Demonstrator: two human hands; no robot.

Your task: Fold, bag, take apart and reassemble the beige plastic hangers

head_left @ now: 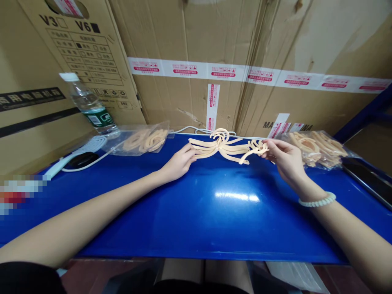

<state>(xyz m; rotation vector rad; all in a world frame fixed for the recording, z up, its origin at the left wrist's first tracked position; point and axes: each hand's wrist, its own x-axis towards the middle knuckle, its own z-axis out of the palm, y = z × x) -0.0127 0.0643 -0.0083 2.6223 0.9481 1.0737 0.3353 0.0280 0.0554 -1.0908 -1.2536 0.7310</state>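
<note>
A bunch of small beige hangers (219, 148) lies fanned out at the back of the blue table, hooks bunched at the middle. My left hand (180, 161) is closed on the arm ends at the bunch's left side. On the right, my right hand (284, 157) pinches another beige hanger (255, 149), which overlaps the bunch's right arms; its far end is hidden by my fingers. A pale beaded bracelet (317, 200) circles my right wrist.
Clear bags of beige pieces lie at left (147, 141) and right (318, 149). A water bottle (92, 108), white fan-shaped item (88, 147), black oval object (83, 160) and cable stand left. A phone (367, 181) lies right. Cardboard boxes (190, 36) wall the back.
</note>
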